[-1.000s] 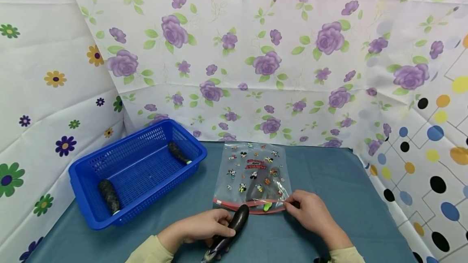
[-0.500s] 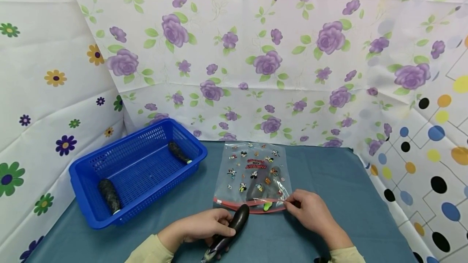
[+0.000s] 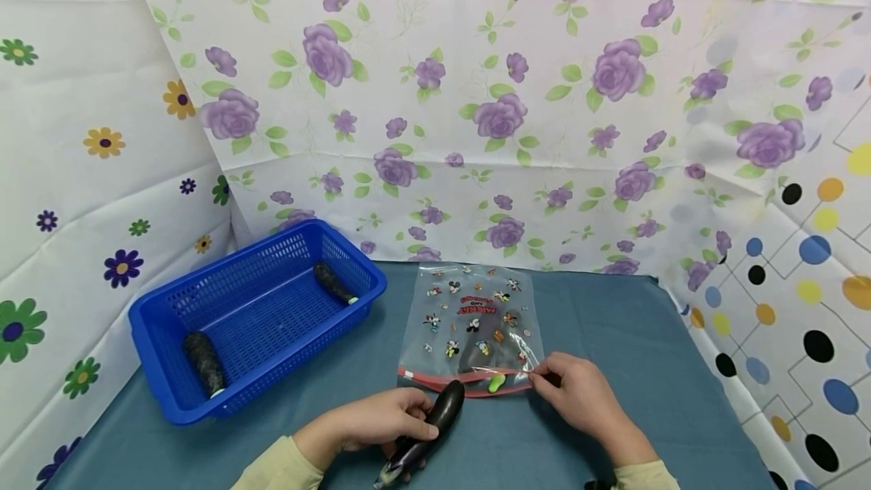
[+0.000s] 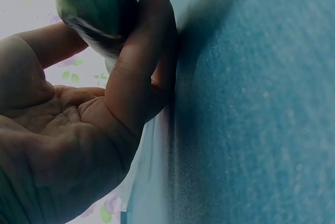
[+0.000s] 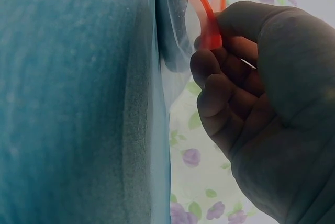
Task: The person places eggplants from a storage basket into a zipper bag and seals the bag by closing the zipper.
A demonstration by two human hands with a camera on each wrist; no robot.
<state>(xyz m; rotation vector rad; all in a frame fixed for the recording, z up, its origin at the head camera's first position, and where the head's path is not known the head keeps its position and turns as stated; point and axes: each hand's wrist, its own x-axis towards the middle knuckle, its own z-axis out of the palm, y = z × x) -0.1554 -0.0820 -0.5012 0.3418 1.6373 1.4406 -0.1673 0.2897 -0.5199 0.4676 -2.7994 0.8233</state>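
Note:
My left hand [image 3: 384, 420] grips a dark glossy eggplant [image 3: 445, 410] between thumb and fingers, its stem end toward me and its round tip overlapping the bag's mouth. In the left wrist view the eggplant's greenish cap [image 4: 97, 9] shows above the curled fingers. A clear zip bag [image 3: 442, 316] printed with cartoon figures lies flat, its red-edged mouth facing me. My right hand [image 3: 574, 392] pinches the right corner of that mouth; the right wrist view shows thumb and fingertips on the red strip [image 5: 212, 35]. Inside the bag is a dark long shape with a bright green end [image 3: 497, 382].
A blue perforated basket [image 3: 248, 324] stands at the left, holding two dark, mottled, long vegetables, one at its near left [image 3: 203, 361] and one at its far right [image 3: 331, 282]. Blue-green cloth [image 3: 599, 316] covers the table. Flower-printed sheets [image 3: 408, 97] hang behind.
The green end in the bag's mouth has shifted very slightly. Both hands keep their holds in the same places; the head view has moved a touch.

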